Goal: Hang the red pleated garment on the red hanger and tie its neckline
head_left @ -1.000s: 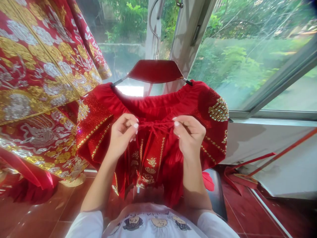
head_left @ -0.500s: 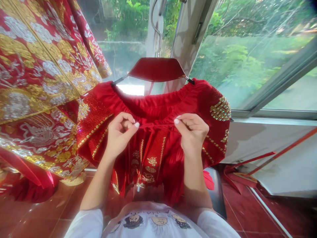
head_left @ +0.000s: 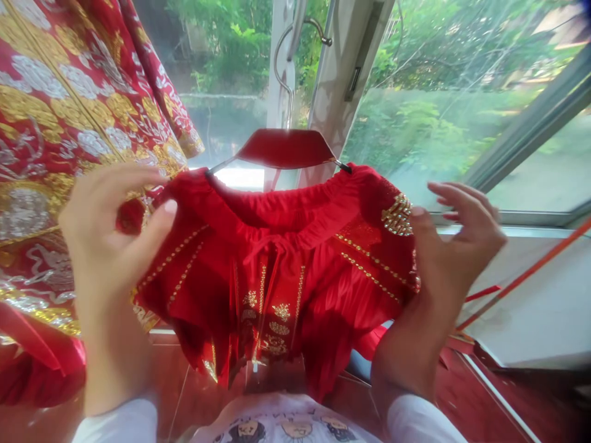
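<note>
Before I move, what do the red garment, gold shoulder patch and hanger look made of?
Red garment: soft, slightly shiny fabric, perhaps velvet or satin, with gathers and folds. Gold shoulder patch: probably beads or rhinestones, from the glinting points. Hanger: smooth, glossy red, perhaps plastic; its hook gleams like metal.

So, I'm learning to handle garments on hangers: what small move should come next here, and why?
Probably bring the left hand and right hand lightly onto the sleeves to even them out: both hands are open at the sides of the top, its front bow looks tied, and the hanger holds it up.
</note>
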A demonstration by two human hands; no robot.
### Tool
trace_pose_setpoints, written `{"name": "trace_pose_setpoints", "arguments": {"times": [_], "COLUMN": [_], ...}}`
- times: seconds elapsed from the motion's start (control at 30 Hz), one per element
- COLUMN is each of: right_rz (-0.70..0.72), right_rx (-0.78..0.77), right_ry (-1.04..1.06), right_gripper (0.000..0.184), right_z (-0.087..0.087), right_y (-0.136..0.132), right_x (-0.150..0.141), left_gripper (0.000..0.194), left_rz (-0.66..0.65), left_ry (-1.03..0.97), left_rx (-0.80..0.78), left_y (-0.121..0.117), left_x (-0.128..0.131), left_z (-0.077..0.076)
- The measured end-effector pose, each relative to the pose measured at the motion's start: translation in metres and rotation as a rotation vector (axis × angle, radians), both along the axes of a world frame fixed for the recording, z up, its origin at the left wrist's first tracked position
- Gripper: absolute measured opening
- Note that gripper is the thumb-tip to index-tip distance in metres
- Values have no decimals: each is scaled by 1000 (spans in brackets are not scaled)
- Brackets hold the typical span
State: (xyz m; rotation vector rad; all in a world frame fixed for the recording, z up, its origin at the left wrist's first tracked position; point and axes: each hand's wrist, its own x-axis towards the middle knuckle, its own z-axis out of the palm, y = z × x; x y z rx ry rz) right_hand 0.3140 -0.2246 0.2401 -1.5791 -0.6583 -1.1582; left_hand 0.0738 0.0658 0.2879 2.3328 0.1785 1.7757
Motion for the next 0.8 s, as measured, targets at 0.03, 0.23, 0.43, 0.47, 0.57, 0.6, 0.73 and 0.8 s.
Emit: {"name": "trace_pose_setpoints", "arguments": {"times": [0.03,0.23,0.43,0.47,0.57,0.6,0.73,0.8], "right_rz": [59,392,64,48,113,159,446,547], "right_rx": [-69,-3,249,253,196,155,-169,-294], "right_ry": [29,218,2,-12,41,90,293,335], "right_gripper": [36,37,40,40,38,35,29,34], "right_z": [1,-19,-41,-41,-28,-19,27,43], "right_y": [-4,11,48,48,35,28,5,5], "right_x": [13,48,33,32,33,34,41,45], "left_gripper": [43,54,55,56,51,46,29,27], "left_rz": [22,104,273,283,210,147,-117,-165], "left_ry": [81,272,-164,-178,-97,-60,-10,-4], "left_rx": [76,8,31,39,-5,-52,-282,-344], "left_y": [13,57,39,37,35,35,24,12], "left_x": [2,34,54,53,45,42,38,43], "left_z": [7,-13,-54,-55,-45,-39,-15,-7]}}
